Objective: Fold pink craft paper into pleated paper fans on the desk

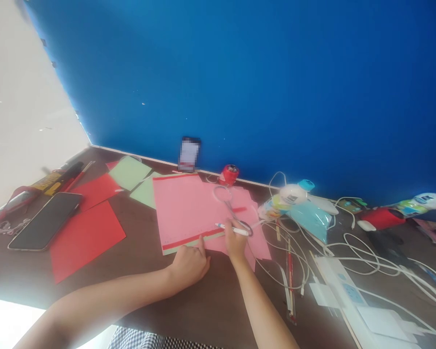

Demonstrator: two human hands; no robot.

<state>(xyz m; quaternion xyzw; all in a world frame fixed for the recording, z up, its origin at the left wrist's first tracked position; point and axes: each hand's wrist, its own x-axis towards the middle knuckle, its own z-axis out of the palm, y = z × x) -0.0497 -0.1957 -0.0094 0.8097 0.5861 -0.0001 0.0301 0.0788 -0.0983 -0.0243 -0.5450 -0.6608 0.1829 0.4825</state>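
A pink sheet of paper with red strips along its top and bottom lies on the dark table. My left hand rests at its lower edge, index finger stretched onto the red strip, other fingers curled and holding nothing. Just right of it, my right hand grips a white pen, its blue tip pointing left, close above or on the sheet. More pink paper lies beneath and to the right. A thin looped object lies on the paper beyond my right hand; its kind is unclear.
Red sheets, green sheets and a dark phone lie left. Another phone leans on the blue wall by a red container. On the right are a bottle, tangled white cables and a power strip.
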